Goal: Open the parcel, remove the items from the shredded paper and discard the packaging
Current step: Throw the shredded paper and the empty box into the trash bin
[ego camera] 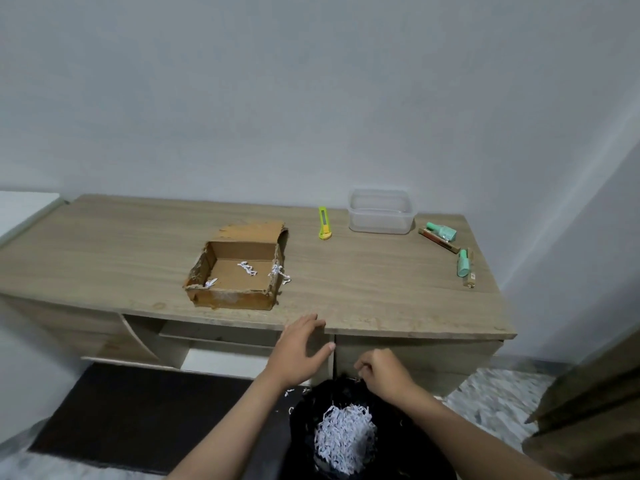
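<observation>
An open cardboard parcel (235, 271) sits on the wooden desk (363, 289), with only a few white paper shreds (247, 268) left inside and at its right wall. Below the desk edge a black bin bag (311, 441) holds a heap of shredded paper (344, 436). My right hand (382, 374) pinches the bag's upper rim. In front of the desk edge hovers my left hand (299, 348), fingers spread and holding nothing. Two small green bottles (441, 231) (462, 263) and brown sticks (438, 239) lie at the desk's right end.
A yellow-green box cutter (324, 223) lies beside a clear plastic container (381, 211) at the back of the desk. A dark mat (138, 414) covers the floor on the left. A wooden door (595, 410) stands at the right. A few shreds lie on the floor.
</observation>
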